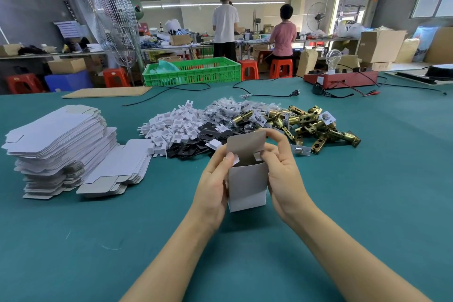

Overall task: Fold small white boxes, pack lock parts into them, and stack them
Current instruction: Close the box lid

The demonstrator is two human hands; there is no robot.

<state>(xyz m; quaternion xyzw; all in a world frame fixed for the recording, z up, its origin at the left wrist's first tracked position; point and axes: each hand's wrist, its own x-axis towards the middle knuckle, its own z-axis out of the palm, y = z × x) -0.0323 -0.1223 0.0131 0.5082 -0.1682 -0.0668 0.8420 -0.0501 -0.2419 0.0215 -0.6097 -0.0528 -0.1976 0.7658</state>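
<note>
Left hand grips white box side | right hand pinches its top flap

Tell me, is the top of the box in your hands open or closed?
Open. The box stands upright between the left hand and right hand, its lid flap raised and side tabs unfolded, dark inside showing.

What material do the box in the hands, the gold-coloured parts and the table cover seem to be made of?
Box: thin paperboard, matte white outside, grey-brown inside, seen on the raised flap; it keeps sharp folds.
Gold-coloured parts: probably brass-plated metal, since they shine and reflect light.
Table cover: teal, matte, smooth, with a few light scuffs; possibly felt or a rubber mat, hard to tell.
</note>
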